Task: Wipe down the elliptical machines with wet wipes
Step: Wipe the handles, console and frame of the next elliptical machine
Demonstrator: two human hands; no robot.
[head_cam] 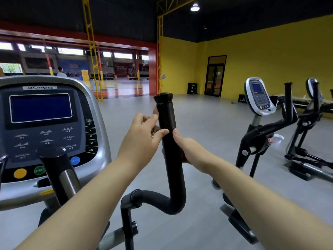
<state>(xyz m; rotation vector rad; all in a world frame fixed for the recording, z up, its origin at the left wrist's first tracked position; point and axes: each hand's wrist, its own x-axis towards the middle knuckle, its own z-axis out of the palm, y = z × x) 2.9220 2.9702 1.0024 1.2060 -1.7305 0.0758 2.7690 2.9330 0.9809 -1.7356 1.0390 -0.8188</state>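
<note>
Gripping the elliptical's black handlebar (167, 121) from the right, my right hand (189, 147) curled round it, fingers hidden behind. My left hand (142, 139), thumb tip touching the bar's left side, loosely pinched a small brownish wad (155, 130); whether a wipe, I could not tell. The console (43, 123) stood left.

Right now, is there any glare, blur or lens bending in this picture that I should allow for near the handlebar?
Head view: wide-angle bending bows the console and both forearms near the edges; the ceiling lamp blooms and the far windows are blown out; the black handlebar, left hand and right hand are sharp and evenly lit, without strong glare.
</note>
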